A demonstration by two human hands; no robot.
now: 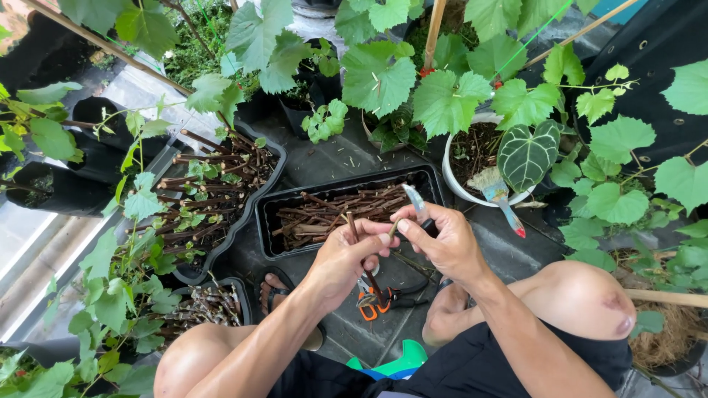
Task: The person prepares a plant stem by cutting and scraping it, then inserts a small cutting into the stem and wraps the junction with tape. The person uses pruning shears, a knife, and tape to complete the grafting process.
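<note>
The left hand (346, 258) kept a closed grip on a brown cutting (354, 228), held upright above the orange-handled pruners (376, 301) on the floor. The right hand (442, 243) gripped a small knife (414, 200), blade just beside the cutting's top. The step looked like trimming the stem; the next cut would call for steady, shallow pressure away from the thumb.

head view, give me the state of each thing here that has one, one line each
left hand: closed on a brown cutting, held upright
right hand: grip on a small knife, blade up
brown cutting: bare, leafless, in the left hand
small knife: out, blade exposed
pruning shears: lying on the ground, not held
black tray: part filled with cut sticks
white pot: upright, holds soil and a leafy plant
</note>
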